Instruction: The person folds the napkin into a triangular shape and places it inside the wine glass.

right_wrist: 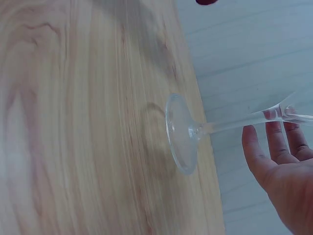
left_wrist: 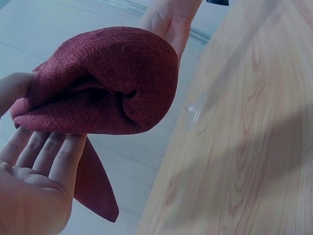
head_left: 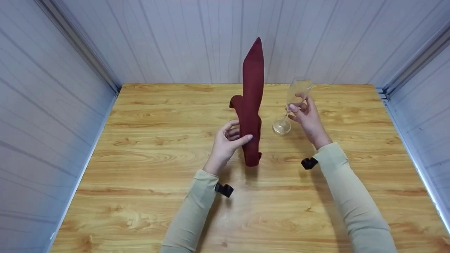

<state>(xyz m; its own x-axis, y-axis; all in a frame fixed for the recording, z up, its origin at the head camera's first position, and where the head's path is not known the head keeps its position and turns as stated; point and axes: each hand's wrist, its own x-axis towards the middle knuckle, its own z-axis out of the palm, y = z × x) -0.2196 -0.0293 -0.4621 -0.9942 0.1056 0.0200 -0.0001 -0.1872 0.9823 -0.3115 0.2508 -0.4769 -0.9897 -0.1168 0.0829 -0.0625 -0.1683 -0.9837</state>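
A dark red cloth napkin, rolled and folded into a tall pointed shape, stands upright in my left hand. The thumb presses across its front while the other fingers go behind it. In the left wrist view the rolled lower end of the napkin faces the camera, with a pointed tip hanging out past the fingers. To the right, my right hand holds a clear stemmed glass around the lower bowl and upper stem. The right wrist view shows the glass's round foot close over the wood.
Beneath both hands spreads a wood-grain table. Pale panel walls close it in at the back, the left and the right. Small black wrist mounts stick out from both sleeves.
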